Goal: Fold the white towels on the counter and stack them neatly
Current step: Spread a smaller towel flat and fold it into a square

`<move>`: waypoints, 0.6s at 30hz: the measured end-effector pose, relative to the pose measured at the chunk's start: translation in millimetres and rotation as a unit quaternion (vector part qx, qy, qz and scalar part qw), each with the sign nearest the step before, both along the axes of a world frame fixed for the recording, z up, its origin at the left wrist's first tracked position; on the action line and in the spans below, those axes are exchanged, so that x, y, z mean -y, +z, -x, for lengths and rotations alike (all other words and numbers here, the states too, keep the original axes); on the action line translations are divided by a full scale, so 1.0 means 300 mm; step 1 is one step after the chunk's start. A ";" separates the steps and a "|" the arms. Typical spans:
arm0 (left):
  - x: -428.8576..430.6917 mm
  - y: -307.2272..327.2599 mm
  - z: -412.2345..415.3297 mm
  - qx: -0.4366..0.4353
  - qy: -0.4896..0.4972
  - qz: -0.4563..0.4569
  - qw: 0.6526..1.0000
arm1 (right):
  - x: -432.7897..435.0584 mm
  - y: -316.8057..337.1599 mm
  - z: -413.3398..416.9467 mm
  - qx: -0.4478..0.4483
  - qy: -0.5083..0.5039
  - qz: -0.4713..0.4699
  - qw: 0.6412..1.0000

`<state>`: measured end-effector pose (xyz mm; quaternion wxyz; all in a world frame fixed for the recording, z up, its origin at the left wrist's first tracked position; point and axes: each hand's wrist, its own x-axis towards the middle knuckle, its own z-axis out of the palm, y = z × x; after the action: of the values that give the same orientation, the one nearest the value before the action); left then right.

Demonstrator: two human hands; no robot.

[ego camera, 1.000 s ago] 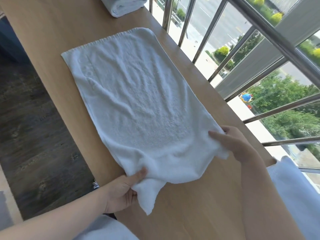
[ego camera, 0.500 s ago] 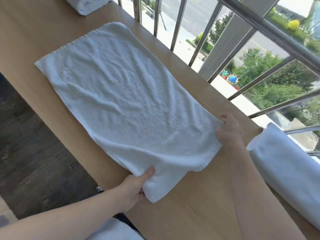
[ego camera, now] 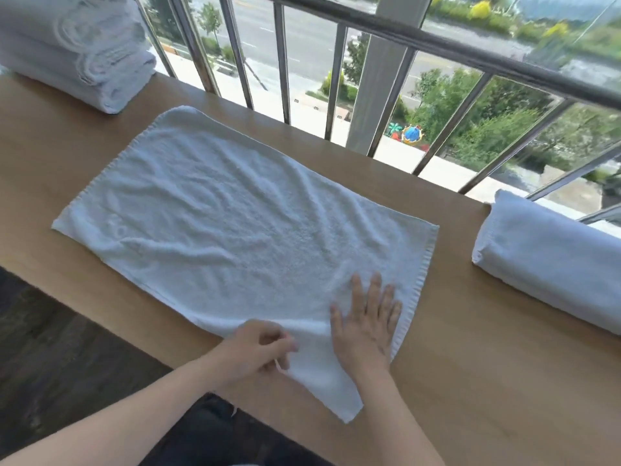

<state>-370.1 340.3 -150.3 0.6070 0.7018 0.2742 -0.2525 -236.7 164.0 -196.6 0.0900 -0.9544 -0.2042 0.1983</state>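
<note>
towel [ego camera: 235,223] lies spread on the worktop [ego camera: 487,364], near corner drooping off, so keep the right grip [ego camera: 366,321] splayed flat pinning it while the left grip [ego camera: 258,348], pinching the hem, tugs wrinkles out before folding.

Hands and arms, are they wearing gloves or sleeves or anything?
No. The left hand and right hand have no gloves. The left forearm and right forearm are bare too: no sleeves, watch or bracelet show.

Bright window daylight, blurred, distorted upper-right edge.
</note>
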 end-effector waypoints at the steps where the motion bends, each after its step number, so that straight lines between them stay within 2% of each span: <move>1: -0.041 -0.009 -0.020 0.058 0.017 -0.073 0.995 | -0.002 -0.007 -0.002 0.007 -0.006 0.006 1.000; 3: -0.119 -0.037 -0.075 0.184 -0.001 -0.243 0.953 | -0.017 -0.014 0.003 0.023 -0.034 0.013 0.999; 5: -0.182 -0.083 -0.138 0.292 -0.068 -0.380 0.875 | -0.060 -0.010 0.050 0.050 -0.066 -0.002 0.997; 6: -0.204 -0.110 -0.166 0.306 -0.110 -0.420 0.847 | -0.095 -0.007 0.088 0.060 -0.076 -0.014 0.995; 7: -0.224 -0.137 -0.186 0.297 -0.157 -0.437 0.834 | -0.134 -0.006 0.130 0.061 -0.086 -0.022 0.994; 10: -0.255 -0.188 -0.206 0.283 -0.257 -0.453 0.805 | -0.218 -0.036 0.213 0.035 -0.117 -0.007 0.992; 12: -0.257 -0.213 -0.202 0.292 -0.282 -0.467 0.785 | -0.209 -0.055 0.198 0.053 -0.111 0.017 0.992; 16: -0.257 -0.215 -0.220 0.309 -0.274 -0.447 0.793 | -0.112 -0.053 0.103 0.078 -0.094 0.014 0.992; 18: -0.281 -0.211 -0.237 0.309 -0.264 -0.455 0.792 | -0.107 -0.032 0.070 0.079 -0.133 -0.009 0.988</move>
<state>-298.9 424.5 -213.4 0.1795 0.9827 -0.0411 -0.0185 -257.6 196.0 -206.3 0.1076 -0.9850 -0.0834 0.1062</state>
